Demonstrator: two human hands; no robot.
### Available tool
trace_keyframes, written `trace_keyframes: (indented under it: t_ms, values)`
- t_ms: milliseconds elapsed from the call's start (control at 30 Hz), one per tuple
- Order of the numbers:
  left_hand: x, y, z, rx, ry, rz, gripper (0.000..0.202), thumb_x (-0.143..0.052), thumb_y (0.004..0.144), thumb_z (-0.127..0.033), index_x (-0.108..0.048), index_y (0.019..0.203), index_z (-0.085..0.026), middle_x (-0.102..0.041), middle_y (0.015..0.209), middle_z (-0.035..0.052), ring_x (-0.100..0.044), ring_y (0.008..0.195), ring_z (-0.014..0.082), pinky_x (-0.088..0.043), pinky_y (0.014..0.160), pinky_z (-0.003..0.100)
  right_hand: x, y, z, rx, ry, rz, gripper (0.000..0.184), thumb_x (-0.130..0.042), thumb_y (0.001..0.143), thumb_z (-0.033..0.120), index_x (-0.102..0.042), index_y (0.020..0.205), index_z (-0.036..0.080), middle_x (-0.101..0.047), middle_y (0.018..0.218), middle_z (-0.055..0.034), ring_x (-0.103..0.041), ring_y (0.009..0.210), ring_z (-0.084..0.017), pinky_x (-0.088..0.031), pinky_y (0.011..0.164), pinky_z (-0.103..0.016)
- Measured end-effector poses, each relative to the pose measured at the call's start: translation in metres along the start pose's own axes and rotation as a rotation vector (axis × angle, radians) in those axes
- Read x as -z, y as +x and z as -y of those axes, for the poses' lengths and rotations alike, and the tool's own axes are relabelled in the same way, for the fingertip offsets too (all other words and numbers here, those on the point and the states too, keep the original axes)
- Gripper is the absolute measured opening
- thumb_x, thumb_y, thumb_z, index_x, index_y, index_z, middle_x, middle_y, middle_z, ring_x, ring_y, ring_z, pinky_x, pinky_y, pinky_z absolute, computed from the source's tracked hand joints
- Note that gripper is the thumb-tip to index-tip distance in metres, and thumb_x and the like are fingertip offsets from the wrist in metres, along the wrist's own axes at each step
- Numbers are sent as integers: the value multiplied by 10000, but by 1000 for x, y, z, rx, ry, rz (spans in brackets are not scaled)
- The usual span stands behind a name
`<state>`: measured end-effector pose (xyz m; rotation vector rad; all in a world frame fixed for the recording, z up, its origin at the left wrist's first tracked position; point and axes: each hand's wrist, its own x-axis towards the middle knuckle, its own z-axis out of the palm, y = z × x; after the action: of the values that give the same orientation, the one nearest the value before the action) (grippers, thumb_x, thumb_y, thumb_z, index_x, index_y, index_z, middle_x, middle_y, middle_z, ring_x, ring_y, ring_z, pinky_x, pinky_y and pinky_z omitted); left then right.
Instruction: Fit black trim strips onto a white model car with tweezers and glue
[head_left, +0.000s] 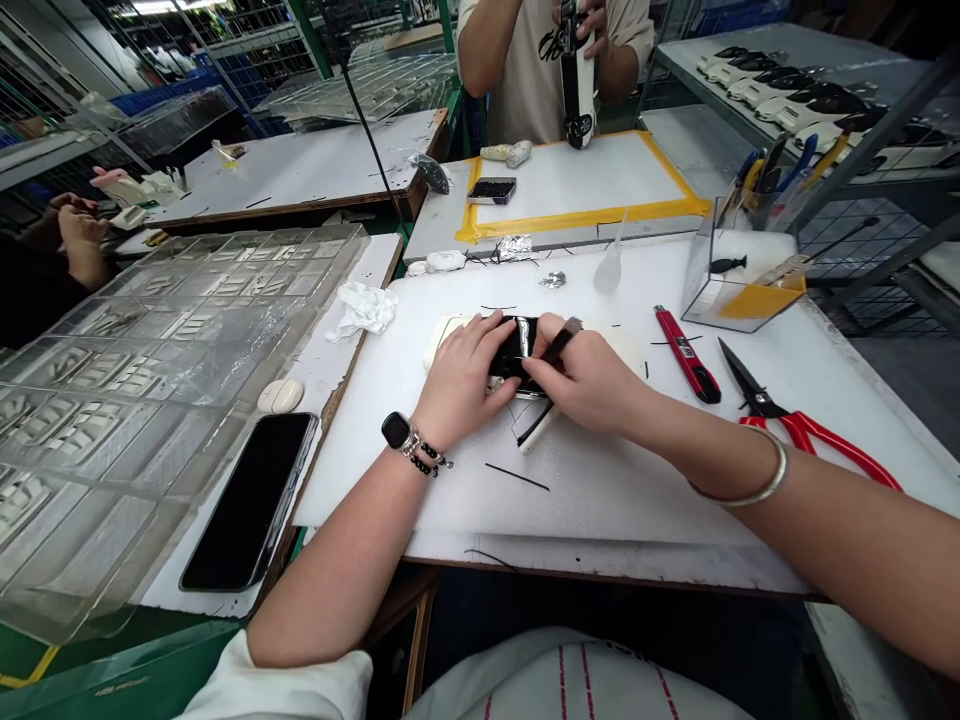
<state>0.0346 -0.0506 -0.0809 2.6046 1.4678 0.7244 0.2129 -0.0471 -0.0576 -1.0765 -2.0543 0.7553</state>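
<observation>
In front of me on the white foam sheet (450, 500) lies a white model car with a glossy black top (513, 350), partly covered by my hands. My left hand (469, 375) grips it from the left, fingers over the body and thumb along the near side. My right hand (589, 375) is closed in a pinch around a slim dark tool (561, 340), its fingertips at the black top; the tool's exact kind is hidden. Just below, a white piece with a black edge (536, 428) sticks out toward me. A thin black strip (517, 477) lies nearer.
To the right are a red utility knife (686, 355), red-handled scissors (795, 420) and a clear tool box (739, 270). A phone (251, 505), earbud case (281, 396) and compartment tray (172, 350) are left. Across, a co-worker holds another model car (577, 85).
</observation>
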Motion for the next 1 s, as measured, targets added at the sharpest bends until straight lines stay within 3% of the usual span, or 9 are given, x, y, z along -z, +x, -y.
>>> trace_keyframes:
  t_ms: [300,800,867,1000]
  values:
    - [0,0,-1,1,15,-1,576,-610,782,-245,-418,1317,-150,-431,1417,131,-382,1329,289,-327,1110,476,4,-3,1,25,43,-23,152,-477,786,175,-345,727,220,-404,566,50,-351,472,-117,-295,527,-278]
    - [-1,0,0,8,10,0,539,-581,790,-250,-437,1299,-144,-430,1417,125,-385,1326,283,-320,1113,472,-7,1,5,8,-178,50,121,-430,785,162,-323,772,217,-469,631,3,-418,546,-156,-285,518,-278]
    - [-1,0,0,9,13,-3,545,-585,789,-250,-434,1302,-148,-431,1417,125,-386,1325,283,-323,1111,471,-7,1,2,18,-125,21,124,-443,779,159,-334,767,216,-455,620,13,-409,539,-147,-289,518,-276]
    - [0,0,0,3,33,4,591,-604,784,-256,-414,1333,-141,-423,1426,123,-379,1329,288,-326,1110,468,-2,-2,-3,-59,119,-156,152,-479,774,177,-344,719,219,-407,580,45,-399,514,-120,-322,513,-258]
